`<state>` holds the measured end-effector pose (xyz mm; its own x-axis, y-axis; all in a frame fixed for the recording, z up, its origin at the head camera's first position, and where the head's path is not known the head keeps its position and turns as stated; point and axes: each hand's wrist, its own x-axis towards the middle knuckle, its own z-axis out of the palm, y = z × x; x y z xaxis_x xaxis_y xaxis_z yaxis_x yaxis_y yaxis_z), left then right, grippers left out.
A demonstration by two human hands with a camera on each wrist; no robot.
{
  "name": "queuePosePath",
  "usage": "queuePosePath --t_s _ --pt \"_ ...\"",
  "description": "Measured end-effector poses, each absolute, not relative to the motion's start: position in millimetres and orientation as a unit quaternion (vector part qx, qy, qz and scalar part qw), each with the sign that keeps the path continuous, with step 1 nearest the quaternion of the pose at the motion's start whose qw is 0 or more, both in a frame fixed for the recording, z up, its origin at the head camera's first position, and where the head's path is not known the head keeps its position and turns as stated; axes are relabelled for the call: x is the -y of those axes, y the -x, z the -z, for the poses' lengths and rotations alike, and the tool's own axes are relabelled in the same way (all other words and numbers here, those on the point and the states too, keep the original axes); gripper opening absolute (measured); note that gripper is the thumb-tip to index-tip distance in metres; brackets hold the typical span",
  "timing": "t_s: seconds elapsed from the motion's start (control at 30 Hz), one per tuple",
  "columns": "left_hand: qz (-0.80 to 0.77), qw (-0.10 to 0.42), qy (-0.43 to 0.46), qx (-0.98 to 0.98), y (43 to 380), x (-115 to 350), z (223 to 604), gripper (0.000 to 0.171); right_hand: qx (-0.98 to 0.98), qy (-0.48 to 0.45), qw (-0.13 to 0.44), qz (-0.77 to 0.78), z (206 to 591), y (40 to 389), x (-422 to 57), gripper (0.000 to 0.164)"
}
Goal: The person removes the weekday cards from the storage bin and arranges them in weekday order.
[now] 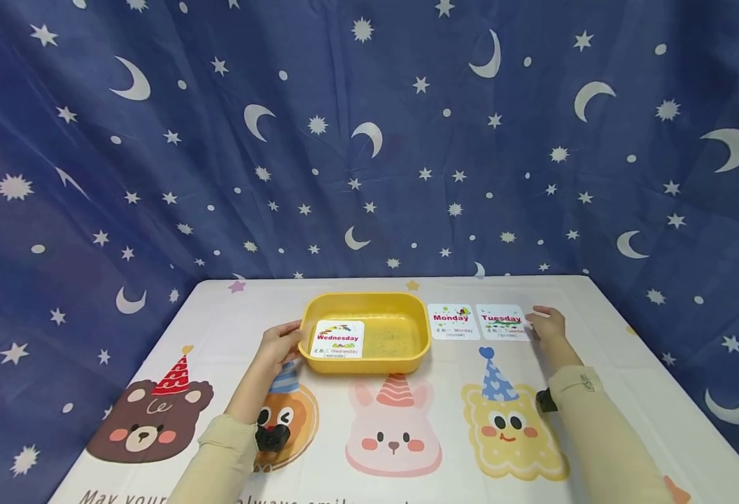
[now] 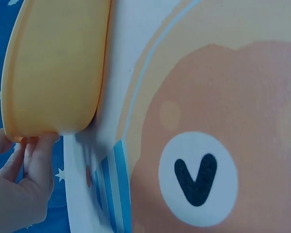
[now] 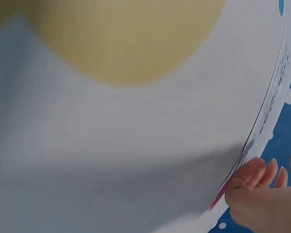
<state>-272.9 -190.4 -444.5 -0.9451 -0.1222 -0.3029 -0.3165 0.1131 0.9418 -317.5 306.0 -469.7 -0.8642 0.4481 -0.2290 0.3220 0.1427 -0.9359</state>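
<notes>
The left hand (image 1: 281, 344) grips the rounded yellow box (image 1: 369, 366), likely light, stiff plastic, well held by its rim. Inside lies the Wednesday card (image 1: 338, 343). At its right, the smooth Monday card (image 1: 453, 323) and Tuesday card (image 1: 502, 325) seem thin, best taken by edges. Beside them, the right hand (image 1: 549, 324), loosely bent, holds nothing.

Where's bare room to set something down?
Free: white tablecloth between the brown bear print and the rear edge; also the pink rabbit print before the yellow rounded tray. Crowded: rear middle, where tray, white square Monday card and white square Tuesday card sit side by side.
</notes>
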Motion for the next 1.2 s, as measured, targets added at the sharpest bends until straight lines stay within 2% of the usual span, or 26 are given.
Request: queuePosePath --t_s 0.13,0.33,0.6,0.8,1.0,1.2 --pt "-0.644 0.067 0.146 -0.748 269.8 191.9 446.8 0.042 0.733 0.277 0.087 -0.615 471.3 316.7 -296.5 0.043" --pt "-0.643 0.061 0.144 -0.750 266.8 188.2 446.2 0.041 0.712 0.285 0.081 -0.636 457.6 309.4 -276.9 0.042" --pt "-0.636 0.051 0.145 -0.756 267.0 187.1 444.9 0.041 0.623 0.284 -0.013 -0.728 433.3 301.5 -248.5 0.049" --pt "-0.642 0.052 0.148 -0.751 267.1 186.3 445.7 0.041 0.598 0.238 -0.089 -0.760 419.4 289.4 -228.0 0.055" --pt "-0.642 0.049 0.147 -0.751 267.9 186.1 446.9 0.040 0.558 0.179 -0.125 -0.800 412.3 281.9 -212.6 0.056" --pt "-0.648 0.047 0.143 -0.746 268.7 185.8 447.5 0.041 0.576 0.118 -0.138 -0.797 406.4 276.5 -193.5 0.049"
